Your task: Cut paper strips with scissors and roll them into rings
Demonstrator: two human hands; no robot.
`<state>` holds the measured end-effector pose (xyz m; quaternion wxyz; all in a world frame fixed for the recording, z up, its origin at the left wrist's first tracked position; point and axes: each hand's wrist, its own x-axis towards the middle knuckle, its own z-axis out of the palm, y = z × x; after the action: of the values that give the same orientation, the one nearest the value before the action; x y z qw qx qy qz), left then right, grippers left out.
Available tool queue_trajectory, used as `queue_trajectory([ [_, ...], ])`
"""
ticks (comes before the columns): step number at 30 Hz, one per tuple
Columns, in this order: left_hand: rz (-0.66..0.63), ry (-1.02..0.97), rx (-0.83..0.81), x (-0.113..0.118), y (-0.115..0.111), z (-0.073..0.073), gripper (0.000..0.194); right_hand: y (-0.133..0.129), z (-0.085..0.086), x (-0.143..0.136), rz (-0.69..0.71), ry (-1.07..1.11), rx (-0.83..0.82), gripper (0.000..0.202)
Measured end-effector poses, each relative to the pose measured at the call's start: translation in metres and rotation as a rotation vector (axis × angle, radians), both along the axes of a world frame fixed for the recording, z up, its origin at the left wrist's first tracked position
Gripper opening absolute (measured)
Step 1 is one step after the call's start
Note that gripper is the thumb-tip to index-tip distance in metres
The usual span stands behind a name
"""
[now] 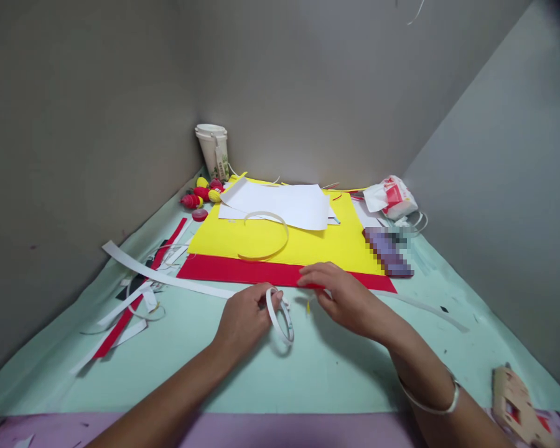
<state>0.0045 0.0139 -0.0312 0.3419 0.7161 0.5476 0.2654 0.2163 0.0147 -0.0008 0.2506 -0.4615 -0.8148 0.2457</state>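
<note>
On the table (345, 386), the left grip (242, 317) is pinching a white ring (272, 318), probably keeping it closed; the right grip (343, 295) is hovering near red card (214, 269), loosely spread.

My place is a craft table (326, 379) in a corner between grey walls (308, 93); home or workshop, I can't tell. The yellow paper (317, 246) marks it: white sheets (280, 202) on top, red paper (242, 272) along its near edge, cut strips (120, 326) to its left, small red-and-yellow pieces (191, 201) by its far left corner.
</note>
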Motion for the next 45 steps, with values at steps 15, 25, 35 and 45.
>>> queue_trajectory([
  [15, -0.046, 0.163, 0.172, 0.007, 0.004, -0.007, 0.016, 0.004, -0.020, -0.001, -0.119, -0.166, -0.272, 0.014],
  [25, -0.102, 0.144, 0.206, 0.008, 0.004, -0.009, 0.016, -0.003, -0.032, -0.009, -0.154, -0.177, -0.129, 0.010],
  [35, -0.089, 0.110, 0.179, 0.006, 0.002, -0.010, 0.018, -0.015, -0.033, -0.008, 0.018, -0.271, 0.064, 0.020],
  [45, -0.139, 0.141, 0.317, 0.008, -0.001, -0.018, 0.015, -0.030, -0.055, -0.012, -0.095, -0.253, 0.275, 0.023],
])
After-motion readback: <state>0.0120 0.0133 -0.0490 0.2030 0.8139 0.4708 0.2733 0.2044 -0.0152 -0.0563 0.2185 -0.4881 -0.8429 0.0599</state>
